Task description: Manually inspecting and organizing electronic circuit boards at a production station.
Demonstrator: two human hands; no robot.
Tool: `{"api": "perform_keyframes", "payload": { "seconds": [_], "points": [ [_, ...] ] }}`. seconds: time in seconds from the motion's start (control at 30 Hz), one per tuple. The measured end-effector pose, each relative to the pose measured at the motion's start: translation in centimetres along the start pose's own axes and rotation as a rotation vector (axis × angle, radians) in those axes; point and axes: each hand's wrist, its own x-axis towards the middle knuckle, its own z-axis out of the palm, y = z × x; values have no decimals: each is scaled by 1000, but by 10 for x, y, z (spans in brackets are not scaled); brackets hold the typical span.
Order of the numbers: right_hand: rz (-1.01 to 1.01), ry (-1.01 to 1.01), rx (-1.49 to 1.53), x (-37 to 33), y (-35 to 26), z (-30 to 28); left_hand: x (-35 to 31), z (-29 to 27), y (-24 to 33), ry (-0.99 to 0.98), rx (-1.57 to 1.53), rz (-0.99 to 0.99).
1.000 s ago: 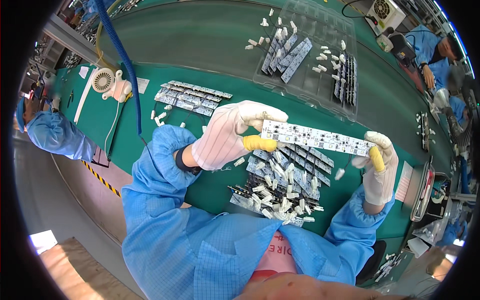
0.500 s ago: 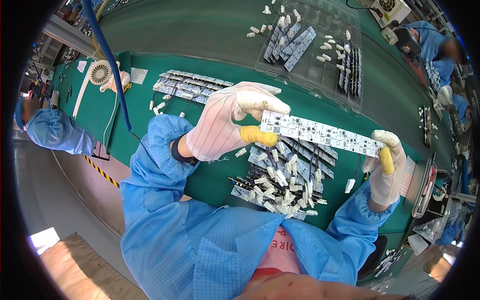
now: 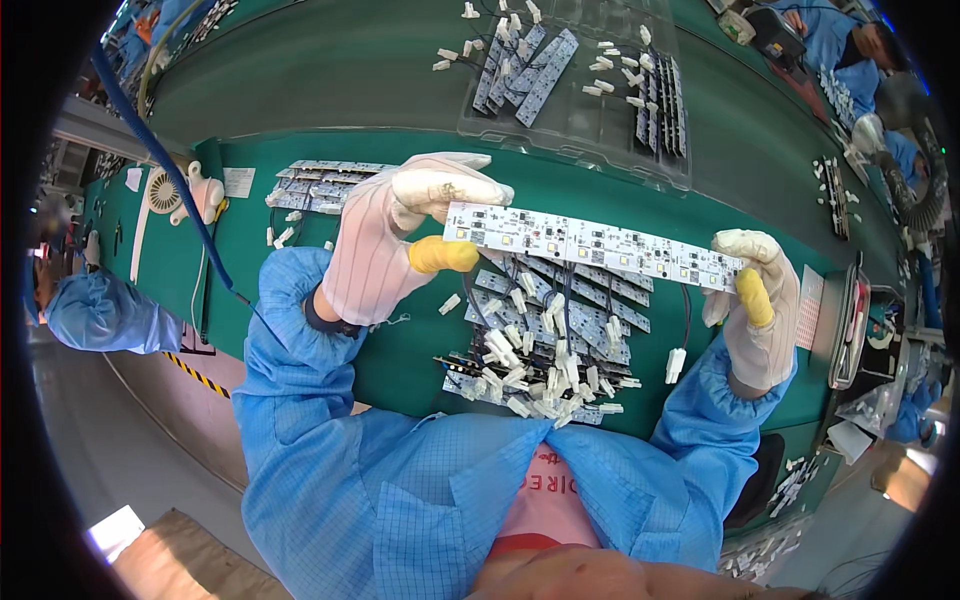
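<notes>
White LED board strip [image 3: 595, 245] is held up btwn the two gloved hands, face w/ chips showing, underside not visible; L hand [image 3: 375, 235] is part-open in a C shape at one end, fingers along the top edge, yellow-covered thumb by the lower edge, so how firmly it grips can't be told; R hand [image 3: 755, 310] is closed round the other end, yellow-covered thumb over the face, other fingers partly hidden behind.

A white plug [image 3: 676, 365] on a dark wire hangs just L of R hand; where the wire joins is hidden behind the strip; below the strip, btwn the hands, lies a pile of boards [image 3: 612, 318], partly covered by strip and a heap of white connectors [image 3: 555, 375], too tangled to count; beyond L hand is a stack of boards [image 3: 325, 180], its near end hidden by the glove; beyond both hands sits a clear tray [image 3: 590, 165] w/ more boards, top cut off by the frame; well L of L hand, a fan [image 3: 160, 192] is partly crossed by a blue hose [image 3: 140, 130].
</notes>
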Motion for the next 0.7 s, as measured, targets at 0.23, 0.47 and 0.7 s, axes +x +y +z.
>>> {"api": "perform_keyframes", "payload": {
  "seconds": [0.23, 0.47, 0.7],
  "points": [
    [9, 53, -14, -4, -5, 3, 7, 3, 2, 16, -85, 156],
    [87, 9, -17, -5, -15, 4, 8, 2, -3, 43, -99, 148],
    [75, -3, 5, -5, -17, 5, 7, 4, -4, 63, -70, 145]
  ]
}}
